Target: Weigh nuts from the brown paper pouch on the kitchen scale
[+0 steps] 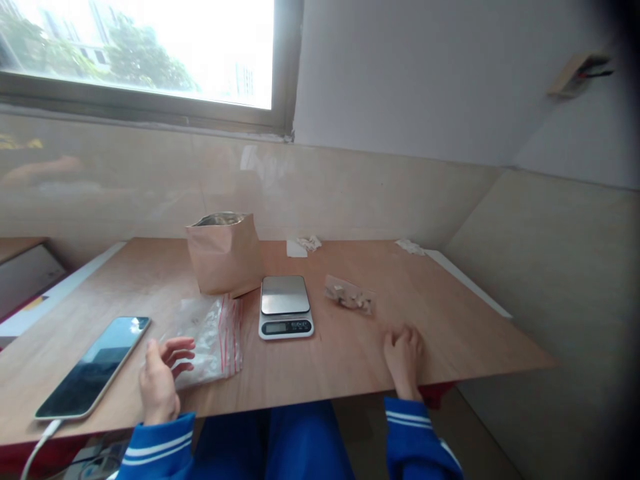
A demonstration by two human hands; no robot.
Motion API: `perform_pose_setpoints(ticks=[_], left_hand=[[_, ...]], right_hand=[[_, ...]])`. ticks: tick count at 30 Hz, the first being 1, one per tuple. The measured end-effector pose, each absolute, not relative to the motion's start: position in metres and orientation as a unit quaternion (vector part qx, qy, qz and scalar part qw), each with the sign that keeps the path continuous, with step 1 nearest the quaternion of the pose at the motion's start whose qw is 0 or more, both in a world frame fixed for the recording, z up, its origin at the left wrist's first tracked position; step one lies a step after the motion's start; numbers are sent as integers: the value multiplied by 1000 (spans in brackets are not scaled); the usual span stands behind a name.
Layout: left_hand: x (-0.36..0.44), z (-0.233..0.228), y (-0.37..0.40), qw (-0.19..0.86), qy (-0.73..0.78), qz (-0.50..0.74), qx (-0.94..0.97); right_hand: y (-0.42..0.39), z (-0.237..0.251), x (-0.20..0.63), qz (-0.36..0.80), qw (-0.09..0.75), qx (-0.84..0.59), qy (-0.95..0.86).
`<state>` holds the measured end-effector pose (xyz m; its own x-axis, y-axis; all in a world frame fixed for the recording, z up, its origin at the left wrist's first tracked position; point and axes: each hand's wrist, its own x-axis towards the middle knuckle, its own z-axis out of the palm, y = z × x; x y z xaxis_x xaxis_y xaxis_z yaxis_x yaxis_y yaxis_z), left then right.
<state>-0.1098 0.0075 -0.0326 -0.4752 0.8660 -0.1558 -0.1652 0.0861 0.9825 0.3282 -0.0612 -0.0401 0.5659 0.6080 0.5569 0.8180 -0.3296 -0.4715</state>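
My left hand hovers at the near left of the table, fingers parted and loosely bent, with nothing in it. Just beyond its fingertips lies a stack of clear zip-lock bags with red seal strips; whether the fingertips touch it I cannot tell. On the right, my right hand rests on the tabletop, fingers loosely curled, slightly blurred, with nothing visible in it. A small clear bag holding several pale pieces lies beyond that hand, apart from it. Between the hands stands a digital kitchen scale, its metal plate bare.
An open brown paper pouch with a silvery lining stands behind the bags. A phone lies left, its white charging cable hanging over the front edge. Crumpled white scraps and more scraps lie by the tiled wall.
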Motion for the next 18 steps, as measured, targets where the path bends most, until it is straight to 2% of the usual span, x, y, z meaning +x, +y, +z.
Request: perform_pose_setpoints(ticks=[8,14,18], left_hand=[[-113,-46,14,422,638,549,338],[-116,-62,23,415,657,431,458],[-109,-51,22,371,670,358,534]], right_hand=[[-58,-109,325,-160,336,-831,-414],[-53,-133,337,-237,269,-832,-424],[-52,-141,339,-242,268,-833,-420]])
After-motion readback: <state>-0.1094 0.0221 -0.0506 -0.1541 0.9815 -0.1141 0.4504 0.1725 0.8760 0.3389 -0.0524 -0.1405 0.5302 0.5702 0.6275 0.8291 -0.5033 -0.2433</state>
